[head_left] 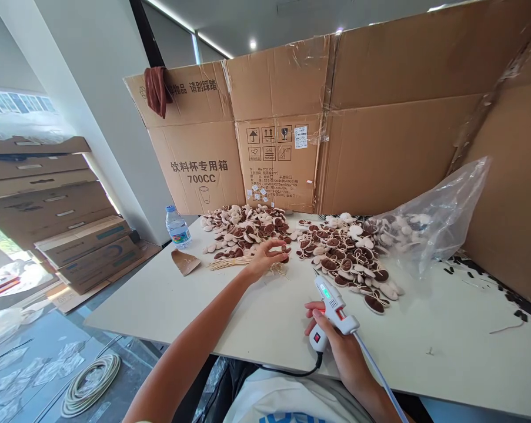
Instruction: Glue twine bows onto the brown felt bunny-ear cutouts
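My left hand [267,258] reaches over the table between two piles, its fingers apart and slightly bent. Its fingertips are close to brown pieces, and whether they touch one is hard to make out. Beneath and left of it lies a bundle of thin cream cords [230,263]. In my right hand [331,332] is a white glue gun [331,296] with a lit green display, its nozzle pointing up toward the piles. A glue stick [377,370] trails from its rear. The left pile [247,229] and right pile [344,252] hold small brown and cream fuzzy oval pieces, some with cords.
A clear plastic bag [441,217] with cream pieces leans at the right. A water bottle [177,228] and a brown scrap [185,262] sit at the left. Cardboard walls [278,106] border the white table [159,302]. Black bits [512,296] line the right edge.
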### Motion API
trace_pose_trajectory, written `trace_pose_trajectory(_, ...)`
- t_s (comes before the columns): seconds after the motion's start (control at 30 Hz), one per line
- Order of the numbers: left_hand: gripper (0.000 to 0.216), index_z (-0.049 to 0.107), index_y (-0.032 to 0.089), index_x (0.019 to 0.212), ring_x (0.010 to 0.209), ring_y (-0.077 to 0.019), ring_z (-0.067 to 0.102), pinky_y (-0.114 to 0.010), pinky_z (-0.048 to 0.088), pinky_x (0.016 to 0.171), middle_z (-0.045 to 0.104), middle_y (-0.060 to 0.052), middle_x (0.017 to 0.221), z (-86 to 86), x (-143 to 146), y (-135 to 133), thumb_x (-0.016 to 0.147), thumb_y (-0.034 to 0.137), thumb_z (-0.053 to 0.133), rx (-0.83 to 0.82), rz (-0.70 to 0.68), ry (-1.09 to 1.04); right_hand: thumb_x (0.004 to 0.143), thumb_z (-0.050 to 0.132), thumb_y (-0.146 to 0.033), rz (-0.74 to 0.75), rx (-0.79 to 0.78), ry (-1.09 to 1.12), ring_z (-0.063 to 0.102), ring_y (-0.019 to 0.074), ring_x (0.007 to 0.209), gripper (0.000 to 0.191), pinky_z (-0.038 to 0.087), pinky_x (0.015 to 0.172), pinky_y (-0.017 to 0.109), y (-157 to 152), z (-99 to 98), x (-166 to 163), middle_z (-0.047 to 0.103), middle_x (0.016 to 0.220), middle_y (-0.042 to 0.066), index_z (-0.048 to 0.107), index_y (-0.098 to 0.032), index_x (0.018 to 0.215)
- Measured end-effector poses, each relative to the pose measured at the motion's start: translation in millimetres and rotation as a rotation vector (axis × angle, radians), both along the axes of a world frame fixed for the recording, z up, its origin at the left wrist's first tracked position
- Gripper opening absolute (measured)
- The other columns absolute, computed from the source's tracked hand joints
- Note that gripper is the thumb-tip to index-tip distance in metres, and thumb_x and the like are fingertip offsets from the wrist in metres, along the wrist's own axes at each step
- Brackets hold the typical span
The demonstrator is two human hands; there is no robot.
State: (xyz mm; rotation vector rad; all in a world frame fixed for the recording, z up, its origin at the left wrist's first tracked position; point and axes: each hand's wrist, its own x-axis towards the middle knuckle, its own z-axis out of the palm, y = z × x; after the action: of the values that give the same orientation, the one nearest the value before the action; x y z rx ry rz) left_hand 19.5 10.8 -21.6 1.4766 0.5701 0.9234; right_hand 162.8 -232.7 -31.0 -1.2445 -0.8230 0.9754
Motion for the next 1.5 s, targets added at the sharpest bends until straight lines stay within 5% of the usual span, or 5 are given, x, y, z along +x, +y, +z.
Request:
trace_pose_trajectory(0.2, 0.059, 0.068, 0.014, 0.112, 0.086, -0.0221, 0.074, -0.032, 0.058, 0.072, 0.075, -0.012, 0.098, 3.1, 2, -4, 0.066, 0.044, 0.091, -0.073, -0.009, 0.141, 0.087, 0.064, -0.066, 0.048, 0.011, -0.050, 0.067, 0.0213, 0.071, 0.047, 0.050, 0.067, 0.033, 4, -6.8, 4, 0.071, 0.090, 0.004, 0.073, -0.023, 0.103)
trace_pose_trajectory(0.37, 0.061, 0.071, 0.015, 0.111, 0.076, -0.0185, 0.072, -0.022, 0.048, 0.054, 0.076, -0.012, 0.096, 10.7, 5, -16, 0.065, 0.049, 0.090, -0.031, -0.040, 0.231, 0.089, 0.062, -0.067, 0.078, 0.008, -0.097, 0.066, 0.0199, 0.071, 0.047, 0.048, 0.064, 0.030, 3, -7.0, 6, 0.073, 0.096, 0.005, 0.071, -0.024, 0.103)
trace_pose_trajectory(0.73, 0.051, 0.074, 0.015, 0.108, 0.107, -0.0264, 0.069, -0.036, 0.055, 0.086, 0.075, -0.013, 0.107, 11.8, 14, -32, 0.065, 0.036, 0.092, -0.003, -0.160, 0.140, 0.089, 0.058, -0.069, 0.046, -0.025, -0.161, 0.057, 0.0182, 0.059, 0.049, 0.042, 0.056, 0.028, -2, 1.9, -1, 0.068, 0.067, 0.001, 0.071, -0.023, 0.094)
trace_pose_trajectory(1.13, 0.051, 0.073, 0.013, 0.104, 0.075, -0.0157, 0.069, -0.027, 0.054, 0.069, 0.071, -0.004, 0.084, 11.7, 18, -42, 0.063, 0.035, 0.093, 0.037, -0.199, 0.135, 0.088, 0.058, -0.070, 0.035, -0.034, -0.169, 0.060, 0.0186, 0.060, 0.050, 0.044, 0.055, 0.027, -2, 2.8, -2, 0.069, 0.071, 0.003, 0.070, -0.022, 0.089)
trace_pose_trajectory(1.5, 0.043, 0.073, 0.013, 0.102, 0.075, -0.0181, 0.070, -0.032, 0.057, 0.071, 0.072, -0.008, 0.088, 19.2, 18, -50, 0.071, 0.037, 0.089, -0.042, -0.281, 0.089, 0.090, 0.053, -0.070, 0.073, -0.028, -0.192, 0.061, 0.0207, 0.066, 0.050, 0.047, 0.062, 0.030, -2, -0.2, 2, 0.068, 0.072, 0.002, 0.069, -0.023, 0.090)
